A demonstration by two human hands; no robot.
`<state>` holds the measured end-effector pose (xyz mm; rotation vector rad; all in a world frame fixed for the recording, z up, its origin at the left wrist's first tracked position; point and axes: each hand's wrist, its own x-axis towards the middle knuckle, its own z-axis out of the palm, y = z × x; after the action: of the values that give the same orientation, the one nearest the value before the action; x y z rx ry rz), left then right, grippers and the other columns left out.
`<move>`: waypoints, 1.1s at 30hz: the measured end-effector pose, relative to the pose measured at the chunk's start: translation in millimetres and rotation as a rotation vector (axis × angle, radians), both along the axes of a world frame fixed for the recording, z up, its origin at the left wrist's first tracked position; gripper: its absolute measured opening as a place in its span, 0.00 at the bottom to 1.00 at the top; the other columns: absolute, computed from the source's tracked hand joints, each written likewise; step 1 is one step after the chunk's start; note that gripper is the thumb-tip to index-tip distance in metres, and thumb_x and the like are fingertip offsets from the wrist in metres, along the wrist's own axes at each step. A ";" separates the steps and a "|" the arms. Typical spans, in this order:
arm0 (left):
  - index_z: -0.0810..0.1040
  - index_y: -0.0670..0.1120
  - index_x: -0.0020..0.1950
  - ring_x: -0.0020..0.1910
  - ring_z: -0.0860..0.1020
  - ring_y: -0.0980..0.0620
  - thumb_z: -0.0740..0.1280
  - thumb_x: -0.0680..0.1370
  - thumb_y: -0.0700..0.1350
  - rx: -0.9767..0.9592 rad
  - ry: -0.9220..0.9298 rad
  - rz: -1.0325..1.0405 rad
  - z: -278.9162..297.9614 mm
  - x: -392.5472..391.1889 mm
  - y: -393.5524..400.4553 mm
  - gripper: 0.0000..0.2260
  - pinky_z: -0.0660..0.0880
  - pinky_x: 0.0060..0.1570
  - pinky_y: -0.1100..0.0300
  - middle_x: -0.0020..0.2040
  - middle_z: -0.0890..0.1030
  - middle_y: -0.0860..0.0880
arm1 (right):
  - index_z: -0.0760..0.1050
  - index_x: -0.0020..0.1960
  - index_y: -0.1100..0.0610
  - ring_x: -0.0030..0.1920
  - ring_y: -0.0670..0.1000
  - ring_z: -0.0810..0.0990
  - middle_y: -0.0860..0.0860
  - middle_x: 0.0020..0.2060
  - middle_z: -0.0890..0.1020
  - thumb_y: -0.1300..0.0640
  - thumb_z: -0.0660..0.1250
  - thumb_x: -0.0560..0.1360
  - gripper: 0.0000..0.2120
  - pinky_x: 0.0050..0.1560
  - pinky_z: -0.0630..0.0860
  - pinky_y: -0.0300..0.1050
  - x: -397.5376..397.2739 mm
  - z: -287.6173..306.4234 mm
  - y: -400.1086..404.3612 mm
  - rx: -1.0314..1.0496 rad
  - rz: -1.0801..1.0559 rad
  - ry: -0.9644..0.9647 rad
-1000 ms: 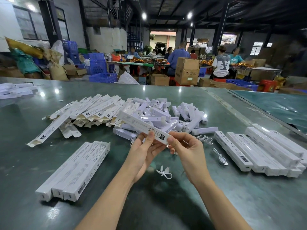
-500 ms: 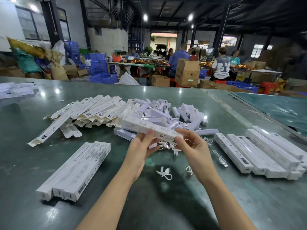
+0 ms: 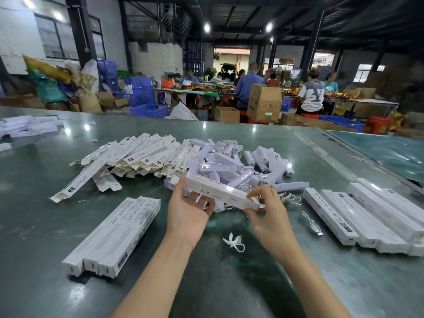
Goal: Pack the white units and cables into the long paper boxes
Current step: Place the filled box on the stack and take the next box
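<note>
Mid-frame: left hand (image 3: 188, 212) cradled the long paper box (image 3: 220, 191), right hand (image 3: 263, 207) pinched its end. Likely light, crushable; support both ends.

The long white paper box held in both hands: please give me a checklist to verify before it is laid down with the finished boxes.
1. Long white paper box held at both ends, left hand and right hand: ok.
2. Box off the green table: ok.
3. Right end flap closed: cannot tell, fingers cover it.
4. White unit and cable inside: cannot tell.
5. Row of closed white boxes on the right within sight: ok.
6. Loose white tied cable lies apart from the box: ok.
</note>
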<state>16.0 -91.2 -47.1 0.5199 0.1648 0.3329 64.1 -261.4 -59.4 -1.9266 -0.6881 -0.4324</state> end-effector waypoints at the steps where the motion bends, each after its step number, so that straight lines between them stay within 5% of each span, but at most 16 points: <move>1: 0.83 0.48 0.41 0.47 0.77 0.47 0.65 0.80 0.52 -0.020 -0.011 -0.013 0.3 -0.3 -0.1 0.13 0.71 0.49 0.53 0.45 0.83 0.46 | 0.71 0.50 0.52 0.53 0.47 0.74 0.51 0.52 0.73 0.72 0.70 0.70 0.18 0.52 0.76 0.45 0.9 -1.1 -0.1 -0.022 -0.004 -0.031; 5: 0.85 0.48 0.40 0.50 0.76 0.46 0.63 0.80 0.46 -0.078 -0.043 -0.029 0.0 -0.2 3.8 0.13 0.69 0.51 0.52 0.44 0.84 0.46 | 0.69 0.49 0.42 0.54 0.36 0.71 0.48 0.53 0.71 0.73 0.69 0.70 0.26 0.49 0.71 0.27 3.5 -4.8 -2.3 -0.041 0.012 -0.033; 8: 0.83 0.50 0.38 0.45 0.77 0.48 0.65 0.73 0.43 -0.019 -0.081 -0.048 1.8 -1.3 5.8 0.08 0.70 0.44 0.53 0.42 0.83 0.47 | 0.68 0.48 0.40 0.55 0.35 0.70 0.47 0.52 0.70 0.74 0.68 0.70 0.28 0.49 0.70 0.25 4.8 -7.4 -3.8 -0.043 0.026 -0.019; 12: 0.76 0.45 0.55 0.52 0.77 0.48 0.65 0.77 0.41 0.212 -0.039 0.032 0.7 2.1 9.1 0.07 0.76 0.51 0.51 0.51 0.80 0.43 | 0.68 0.48 0.39 0.54 0.35 0.71 0.45 0.52 0.71 0.74 0.67 0.70 0.29 0.49 0.69 0.25 6.6 -8.6 -6.1 -0.035 0.012 -0.021; 19: 0.79 0.46 0.52 0.50 0.82 0.50 0.65 0.80 0.46 0.586 0.029 0.242 -5.5 4.2 3.2 0.06 0.81 0.52 0.51 0.47 0.84 0.49 | 0.67 0.47 0.38 0.54 0.41 0.72 0.49 0.52 0.70 0.75 0.66 0.70 0.30 0.48 0.66 0.21 10.4 -12.5 -12.2 -0.072 -0.035 -0.031; 23: 0.83 0.47 0.50 0.49 0.83 0.51 0.65 0.81 0.40 0.675 0.029 0.286 -7.6 3.1 2.2 0.07 0.81 0.50 0.57 0.45 0.86 0.52 | 0.76 0.58 0.49 0.53 0.48 0.70 0.50 0.54 0.68 0.77 0.64 0.70 0.27 0.52 0.61 0.18 15.2 -18.1 -14.9 -0.138 -0.110 -0.059; 26: 0.82 0.45 0.59 0.51 0.83 0.50 0.64 0.81 0.43 0.736 -0.008 0.184 -6.6 2.4 -1.3 0.10 0.81 0.51 0.59 0.50 0.86 0.45 | 0.78 0.61 0.57 0.53 0.50 0.69 0.52 0.54 0.68 0.79 0.64 0.69 0.27 0.51 0.59 0.16 17.3 -19.9 -17.7 -0.157 -0.196 -0.094; 33: 0.79 0.47 0.64 0.46 0.82 0.53 0.60 0.83 0.42 0.764 -0.011 0.167 -8.2 2.0 -7.0 0.12 0.80 0.48 0.63 0.48 0.85 0.46 | 0.79 0.60 0.59 0.50 0.50 0.69 0.53 0.52 0.68 0.80 0.63 0.69 0.26 0.50 0.58 0.15 15.2 -16.6 -18.0 -0.149 -0.265 -0.105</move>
<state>18.1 -98.2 -55.3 1.2627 0.0643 0.5638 79.2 -279.3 -76.0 -2.1582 -0.5460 -0.6673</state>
